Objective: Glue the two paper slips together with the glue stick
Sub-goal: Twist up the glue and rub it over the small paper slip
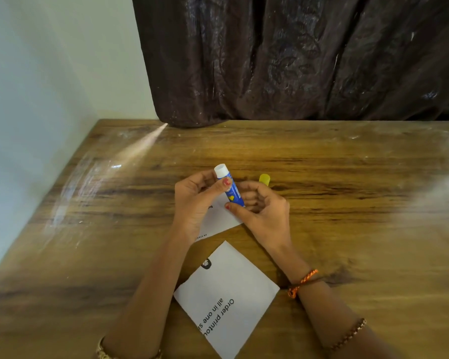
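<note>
both hands grip glue stick | slip: "Order printou" (cut off)

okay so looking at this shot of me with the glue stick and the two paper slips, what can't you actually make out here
Head view only:
- Far paper slip: mostly hidden under the left hand and right hand; its print is too small to read.
- Near paper slip: its text runs off the slip's edge.
- Yellow cap: partly behind the right hand's fingers.
- Glue stick: glue inside the white tip not visible; base covered by fingers.
- Table: right part blurred.
</note>
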